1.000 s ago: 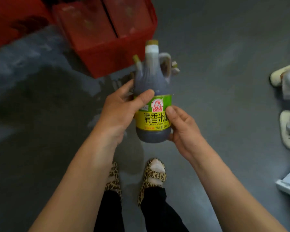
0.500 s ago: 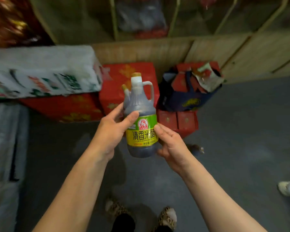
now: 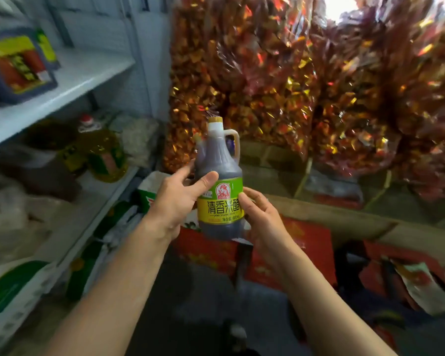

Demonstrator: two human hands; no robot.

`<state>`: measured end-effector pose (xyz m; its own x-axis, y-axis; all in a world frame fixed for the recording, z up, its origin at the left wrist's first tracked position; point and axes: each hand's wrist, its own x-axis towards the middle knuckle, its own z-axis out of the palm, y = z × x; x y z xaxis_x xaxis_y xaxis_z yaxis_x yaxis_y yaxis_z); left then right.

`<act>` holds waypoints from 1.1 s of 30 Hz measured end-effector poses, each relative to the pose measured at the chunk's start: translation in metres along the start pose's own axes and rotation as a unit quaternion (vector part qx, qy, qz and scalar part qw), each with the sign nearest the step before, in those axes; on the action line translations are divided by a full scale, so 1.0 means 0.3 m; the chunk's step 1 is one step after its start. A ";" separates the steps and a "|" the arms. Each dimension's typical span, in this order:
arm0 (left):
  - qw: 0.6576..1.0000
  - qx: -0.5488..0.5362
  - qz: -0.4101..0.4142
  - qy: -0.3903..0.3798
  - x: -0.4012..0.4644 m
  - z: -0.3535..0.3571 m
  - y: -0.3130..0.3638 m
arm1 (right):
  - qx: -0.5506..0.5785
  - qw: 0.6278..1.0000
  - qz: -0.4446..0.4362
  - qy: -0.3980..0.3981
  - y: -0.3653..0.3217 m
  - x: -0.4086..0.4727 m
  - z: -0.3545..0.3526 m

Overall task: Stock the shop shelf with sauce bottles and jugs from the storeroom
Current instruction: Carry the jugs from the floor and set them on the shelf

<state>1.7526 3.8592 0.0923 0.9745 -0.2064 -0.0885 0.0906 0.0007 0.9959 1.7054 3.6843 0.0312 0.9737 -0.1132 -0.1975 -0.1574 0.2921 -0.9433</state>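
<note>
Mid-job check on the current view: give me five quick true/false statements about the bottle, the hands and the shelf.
1. Both hands hold the dark bottle. True: left hand and right hand grip its sides.
2. The bottle lies on its side. False: it is upright, cap on top.
3. Its label is green and yellow. True.
4. The bottle stands on the white shelf. False: it is held in the air, right of the shelf.
5. A yellow oil jug sits on a lower shelf level. True.

White shelf (image 3: 70, 80) at left: its upper board carries a dark box with a yellow-and-red label (image 3: 16, 70). The lower board (image 3: 98, 191) holds a yellow oil jug (image 3: 103, 152) and pale bags (image 3: 10, 222).
</note>
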 end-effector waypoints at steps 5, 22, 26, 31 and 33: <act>0.994 -0.014 0.042 0.096 0.190 -0.198 0.144 | -0.020 0.996 -0.009 -0.085 -0.106 0.318 0.237; 0.941 0.027 0.029 0.336 0.603 -0.905 0.367 | -0.011 0.962 0.008 -0.271 -0.178 0.969 1.039; 0.938 0.060 0.047 0.339 0.716 -1.051 0.394 | 0.023 0.964 0.002 -0.265 -0.172 1.068 1.189; 0.943 0.095 0.054 0.314 0.861 -1.194 0.421 | 0.015 0.967 -0.020 -0.253 -0.187 1.178 1.307; 0.947 0.093 0.048 0.303 0.919 -1.219 0.412 | 0.010 0.969 -0.027 -0.245 -0.182 1.228 1.320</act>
<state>2.1075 4.1602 0.1838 0.9209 0.3846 0.0640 0.0123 -0.1926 0.9812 2.1378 4.0028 0.1156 0.9423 0.3348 0.0065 -0.1065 0.3180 -0.9421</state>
